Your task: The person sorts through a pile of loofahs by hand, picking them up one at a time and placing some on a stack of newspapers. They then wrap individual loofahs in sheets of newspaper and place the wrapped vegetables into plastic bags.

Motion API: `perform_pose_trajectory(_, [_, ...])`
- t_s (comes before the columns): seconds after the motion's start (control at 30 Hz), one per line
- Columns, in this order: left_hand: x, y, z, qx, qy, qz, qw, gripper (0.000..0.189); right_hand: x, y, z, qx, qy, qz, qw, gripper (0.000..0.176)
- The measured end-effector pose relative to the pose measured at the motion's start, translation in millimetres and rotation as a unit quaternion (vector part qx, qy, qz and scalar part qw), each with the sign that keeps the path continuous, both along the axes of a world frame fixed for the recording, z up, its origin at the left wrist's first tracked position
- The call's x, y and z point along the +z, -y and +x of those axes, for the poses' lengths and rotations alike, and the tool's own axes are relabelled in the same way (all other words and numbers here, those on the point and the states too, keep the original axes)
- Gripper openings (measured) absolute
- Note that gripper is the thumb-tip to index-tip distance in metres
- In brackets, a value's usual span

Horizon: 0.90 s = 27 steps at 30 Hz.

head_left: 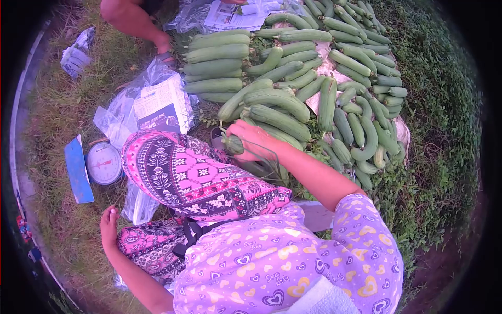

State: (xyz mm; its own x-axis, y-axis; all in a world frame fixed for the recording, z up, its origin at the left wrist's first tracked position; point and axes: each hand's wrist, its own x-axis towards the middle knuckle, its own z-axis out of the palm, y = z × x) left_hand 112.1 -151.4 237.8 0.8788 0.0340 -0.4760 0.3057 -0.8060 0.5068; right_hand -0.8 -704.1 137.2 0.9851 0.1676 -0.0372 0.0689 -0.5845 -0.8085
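Observation:
My right hand [255, 139] is closed around a green sponge gourd [233, 145] beside my raised knee. Its stem end points toward the camera, and my hand and forearm hide part of it. Just beyond lie more sponge gourds [277, 104], loosely heaped, some straight and some curved. My left hand [109, 224] hangs over the grass to the left of my other leg, its fingers loosely apart with nothing in them. Nearest to it are a clear plastic bag [140, 204] and a round dial scale [103, 163].
A blue board [79, 170] leans by the scale. Newspaper [162, 104] lies on plastic sheeting beyond my knee. Several gourds are stacked in a neat row [217, 52]. Another person's leg [133, 23] is at the top. Low green plants [439, 104] grow on the right.

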Motion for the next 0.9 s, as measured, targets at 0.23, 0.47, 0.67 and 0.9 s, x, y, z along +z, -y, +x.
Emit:
perform_pose_trajectory(0.23, [-7,7,5,-0.013,0.012,0.009,1.000,0.039,-17,13,31,0.005,-0.049,-0.197,0.979,0.051])
perform_pose_trajectory(0.47, [-12,14,11,-0.056,0.010,0.043,0.997,0.038,-65,2,7,-0.061,-0.036,-0.239,0.969,0.063])
perform_pose_trajectory(0.67, [-14,2,12,-0.027,-0.026,0.034,0.999,0.039,-50,17,-1,-0.044,-0.045,-0.106,0.992,0.058])
perform_pose_trajectory(0.9, [-11,17,25,0.005,-0.034,0.018,0.999,0.039,-26,90,2,-0.101,-0.041,-0.044,0.993,0.041])
